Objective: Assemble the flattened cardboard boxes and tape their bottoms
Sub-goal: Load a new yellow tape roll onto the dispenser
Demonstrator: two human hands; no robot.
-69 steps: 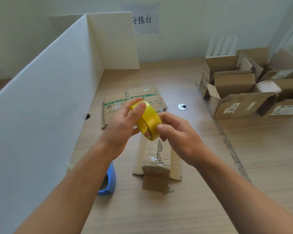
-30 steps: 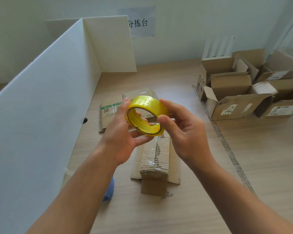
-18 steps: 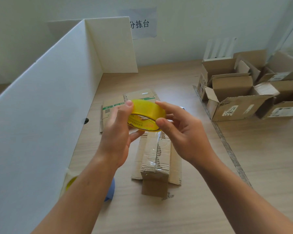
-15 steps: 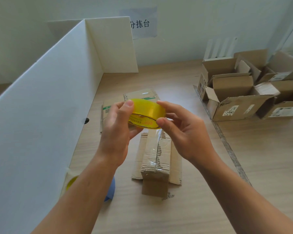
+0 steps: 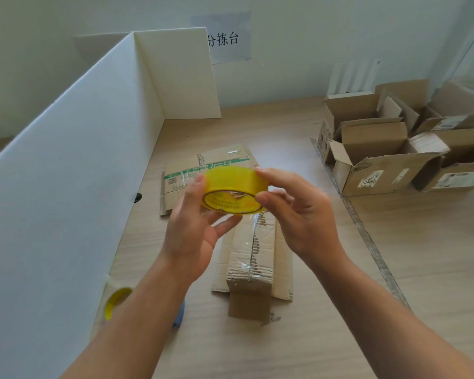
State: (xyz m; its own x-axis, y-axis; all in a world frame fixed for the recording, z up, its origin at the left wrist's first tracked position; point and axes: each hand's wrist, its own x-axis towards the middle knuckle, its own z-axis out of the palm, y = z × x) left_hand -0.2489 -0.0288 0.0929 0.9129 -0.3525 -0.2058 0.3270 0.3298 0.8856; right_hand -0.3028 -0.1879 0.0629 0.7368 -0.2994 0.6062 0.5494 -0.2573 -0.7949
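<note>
A yellow tape roll is held in the air between both hands, its open side tipped toward me. My left hand grips its left rim from below. My right hand pinches its right rim between thumb and fingers. Below the hands a small cardboard box stands on the table with clear tape along its top seam and its side flaps spread. A flattened cardboard box with green print lies farther back.
A tall white divider walls off the left side. A second yellow tape roll and a blue object lie by my left forearm. Several assembled open boxes crowd the back right. A metal strip runs across the wooden table.
Both hands have turned the tape roll from upright to nearly flat and kept it above the small box. The small box has not moved.
</note>
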